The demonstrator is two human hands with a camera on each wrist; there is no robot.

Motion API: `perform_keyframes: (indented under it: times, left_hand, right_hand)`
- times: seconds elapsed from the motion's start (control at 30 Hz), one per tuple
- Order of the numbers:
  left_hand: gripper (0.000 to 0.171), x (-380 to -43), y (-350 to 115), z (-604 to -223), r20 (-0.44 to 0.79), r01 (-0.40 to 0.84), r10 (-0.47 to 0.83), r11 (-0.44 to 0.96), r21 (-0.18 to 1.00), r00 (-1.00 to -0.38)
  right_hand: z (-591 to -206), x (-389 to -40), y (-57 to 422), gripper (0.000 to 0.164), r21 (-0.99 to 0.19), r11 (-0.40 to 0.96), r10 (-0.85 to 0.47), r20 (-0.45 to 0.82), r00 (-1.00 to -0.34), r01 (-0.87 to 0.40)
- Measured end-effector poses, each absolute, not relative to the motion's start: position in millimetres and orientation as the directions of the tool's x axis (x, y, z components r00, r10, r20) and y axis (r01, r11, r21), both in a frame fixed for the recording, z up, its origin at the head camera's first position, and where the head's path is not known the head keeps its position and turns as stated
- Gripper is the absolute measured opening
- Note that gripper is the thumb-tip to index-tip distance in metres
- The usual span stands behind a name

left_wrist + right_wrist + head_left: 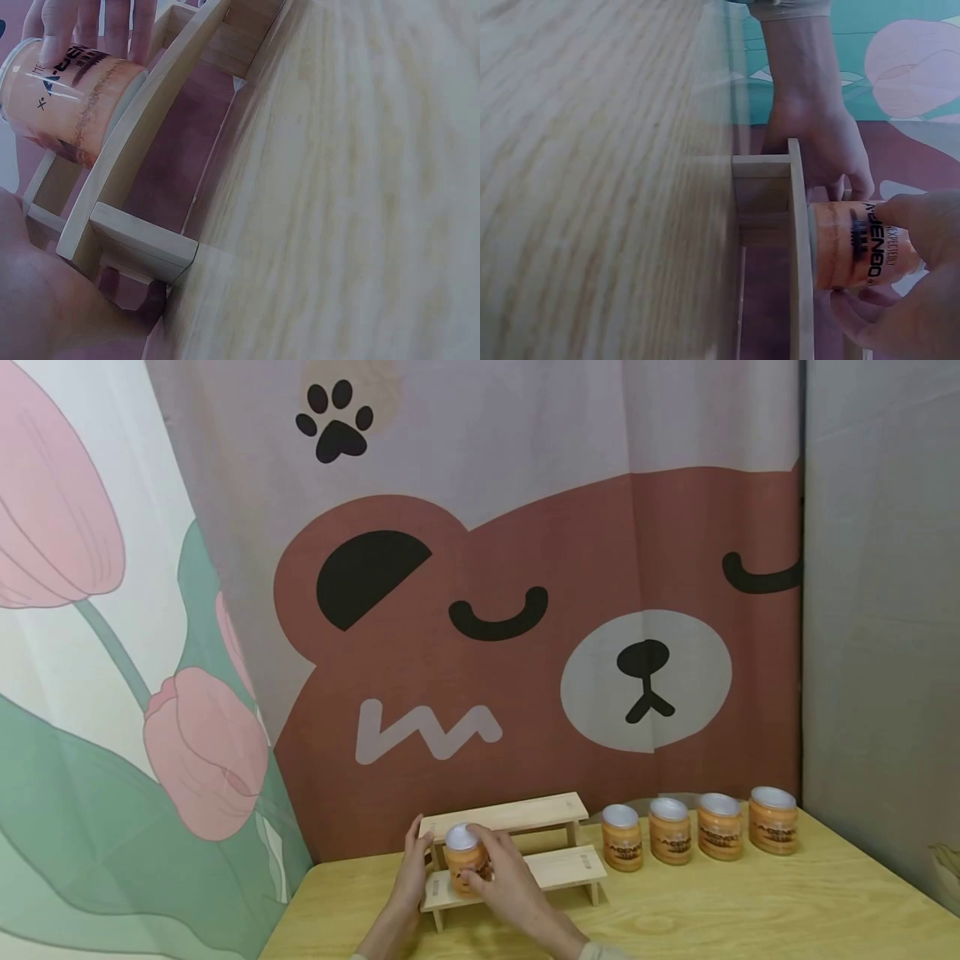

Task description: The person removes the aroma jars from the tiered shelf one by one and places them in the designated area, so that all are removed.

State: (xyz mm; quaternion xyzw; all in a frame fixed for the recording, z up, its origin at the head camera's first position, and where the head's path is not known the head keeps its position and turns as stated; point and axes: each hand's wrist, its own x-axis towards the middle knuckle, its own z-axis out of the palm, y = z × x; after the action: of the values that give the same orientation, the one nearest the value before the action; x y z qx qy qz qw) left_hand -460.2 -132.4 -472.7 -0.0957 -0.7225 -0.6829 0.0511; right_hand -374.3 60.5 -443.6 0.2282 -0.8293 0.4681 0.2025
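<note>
A small two-step wooden stand (564, 867) rests on the table. My right hand (513, 877) grips an orange jar with a white lid (462, 856), its thumb and fingers around the sides. The jar is upright at the left part of the lower step; its base meets or nearly meets the board in the right wrist view. My left hand (409, 878) holds the left end of the stand, with its fingers along the side. In the left wrist view the jar (75, 97) shows its dark lettering, and part of my left hand (60, 292) lies beside the stand's leg.
Several matching orange jars, among them one nearest the stand (622, 843) and one at the far end (773, 827), stand in a row to the right. The wooden table (697, 914) meets a bear-print curtain (525, 710) behind and a tulip-print curtain (202, 752) on the left.
</note>
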Motion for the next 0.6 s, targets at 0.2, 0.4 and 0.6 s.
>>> perform_keyframes:
  times: [0.2, 0.4, 0.6]
  left_hand:
    - [0.08, -460, -131, -472, 0.191, 0.195, 0.069, 0.049, 0.98, -0.979]
    - [0.077, -460, -131, -472, 0.186, 0.189, 0.061, 0.066, 0.98, -0.981]
    - [0.074, -460, -131, -473, 0.186, 0.19, 0.061, 0.065, 0.98, -0.981]
  right_hand:
    - [-453, -377, 57, 0.075, -0.673, 0.436, -0.215, 0.567, -0.795, -0.597]
    - [-463, -382, 55, 0.084, -0.683, 0.42, -0.218, 0.564, -0.797, -0.598]
    - [-465, -383, 55, 0.085, -0.687, 0.397, -0.219, 0.574, -0.789, -0.609]
